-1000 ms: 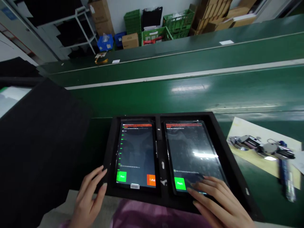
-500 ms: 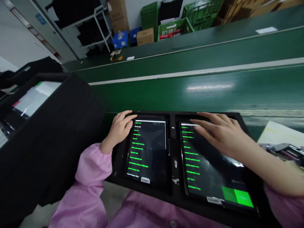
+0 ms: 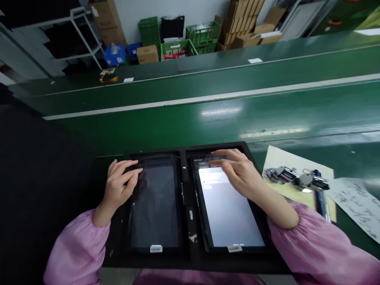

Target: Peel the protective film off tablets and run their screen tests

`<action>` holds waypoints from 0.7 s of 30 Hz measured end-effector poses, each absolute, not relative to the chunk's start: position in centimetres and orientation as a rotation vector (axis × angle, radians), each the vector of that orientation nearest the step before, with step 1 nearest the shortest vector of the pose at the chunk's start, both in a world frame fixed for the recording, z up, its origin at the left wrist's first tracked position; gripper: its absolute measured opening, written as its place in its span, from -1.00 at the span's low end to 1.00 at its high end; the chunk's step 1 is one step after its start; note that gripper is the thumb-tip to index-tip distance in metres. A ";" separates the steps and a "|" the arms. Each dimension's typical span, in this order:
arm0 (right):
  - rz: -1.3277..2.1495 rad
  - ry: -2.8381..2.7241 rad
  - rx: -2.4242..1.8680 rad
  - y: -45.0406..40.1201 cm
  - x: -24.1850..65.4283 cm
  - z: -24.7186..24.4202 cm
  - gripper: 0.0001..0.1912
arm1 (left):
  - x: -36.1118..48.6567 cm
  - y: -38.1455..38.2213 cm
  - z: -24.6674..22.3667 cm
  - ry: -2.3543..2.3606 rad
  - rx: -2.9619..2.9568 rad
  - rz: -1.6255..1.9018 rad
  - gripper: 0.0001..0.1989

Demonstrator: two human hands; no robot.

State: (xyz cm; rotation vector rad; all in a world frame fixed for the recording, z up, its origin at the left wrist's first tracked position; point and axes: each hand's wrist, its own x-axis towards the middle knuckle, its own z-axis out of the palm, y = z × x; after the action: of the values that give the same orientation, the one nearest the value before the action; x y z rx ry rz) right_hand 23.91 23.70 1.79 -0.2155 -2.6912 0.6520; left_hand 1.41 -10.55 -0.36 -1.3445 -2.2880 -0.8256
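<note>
Two tablets lie side by side in a black foam tray. The left tablet has a dark, blank-looking screen; the right tablet shows a mostly white page with a dark band on top. Each carries a small barcode label at its near edge. At the upper left corner of the left tablet is my left hand, fingers stretched out, holding nothing. My right hand hovers over or touches the upper part of the right tablet with extended fingers. Exact fingertip contact cannot be made out.
To the right, metal clip-like tools and a pen lie on yellowish paper, beside a handwritten sheet. A green conveyor surface runs behind the tray. Crates and cardboard boxes stand beyond. A black mass fills the left.
The left screen went from a green test list to dark, the right one from a list to a white page. My view has turned rightward. Both hands stay near the tablets' tops.
</note>
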 end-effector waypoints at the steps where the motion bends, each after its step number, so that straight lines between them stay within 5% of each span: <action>1: 0.619 -2.733 -0.183 23.4 23.8 1.6 -0.39 | 1.4 -10.4 -0.4 -2.310 -1.358 -0.790 -0.70; 7: 0.330 -2.844 -0.060 22.3 23.5 0.8 -0.39 | 1.6 -10.0 -0.3 -2.392 -1.424 -0.608 -0.69; 21: 0.360 -2.822 -0.052 22.8 23.4 0.1 -0.43 | 1.7 -9.9 -0.5 -2.425 -1.391 -0.599 -0.70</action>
State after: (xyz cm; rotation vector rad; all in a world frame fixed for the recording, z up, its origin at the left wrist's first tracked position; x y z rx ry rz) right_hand 23.36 22.77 0.09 -0.0521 -2.8218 0.3596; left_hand 1.66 -9.94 -0.54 -1.3908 -2.4250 -0.5987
